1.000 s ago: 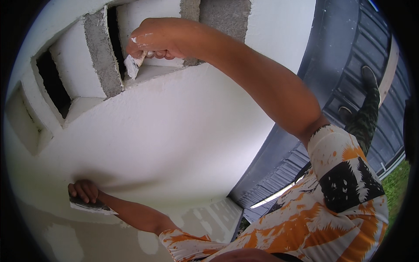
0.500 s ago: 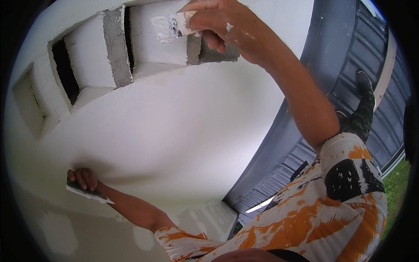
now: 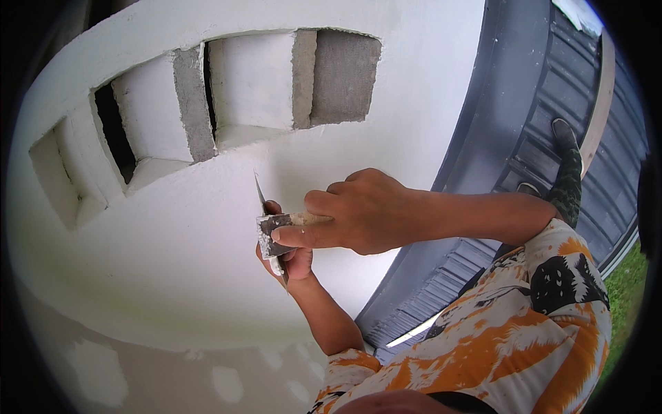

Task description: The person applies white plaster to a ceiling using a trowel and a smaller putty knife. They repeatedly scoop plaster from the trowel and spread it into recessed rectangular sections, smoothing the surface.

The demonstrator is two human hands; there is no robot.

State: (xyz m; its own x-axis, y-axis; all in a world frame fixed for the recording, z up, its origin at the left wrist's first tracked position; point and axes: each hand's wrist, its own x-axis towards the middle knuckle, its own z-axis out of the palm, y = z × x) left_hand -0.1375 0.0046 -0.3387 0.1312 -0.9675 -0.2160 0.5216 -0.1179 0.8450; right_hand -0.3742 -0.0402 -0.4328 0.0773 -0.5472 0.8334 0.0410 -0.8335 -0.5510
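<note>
My right hand [image 3: 369,212] grips a putty knife [image 3: 279,233] by its pale handle, the index finger stretched along its blade, which is smeared with white filler. Just beyond it, my left hand [image 3: 299,263] is closed round a wide, thin filling blade [image 3: 259,188] seen almost edge-on. The two tools meet or overlap in front of the white wall [image 3: 186,255]; the exact contact is hard to make out. Above them runs a row of rectangular recesses [image 3: 252,81] with white panels, rough grey strips and dark gaps. My right fingers partly cover the knife's handle.
To the right lies a dark grey ribbed metal roof [image 3: 524,148] with a wooden plank [image 3: 597,114] across it. My shoe [image 3: 562,130] rests on the metal. Pale filler patches [image 3: 98,372] mark the grey surface at lower left. Grass [image 3: 626,303] shows at the far right.
My right hand has come down from the recesses with the putty knife. My left hand has moved right and up with the wide blade, bringing both tools together.
</note>
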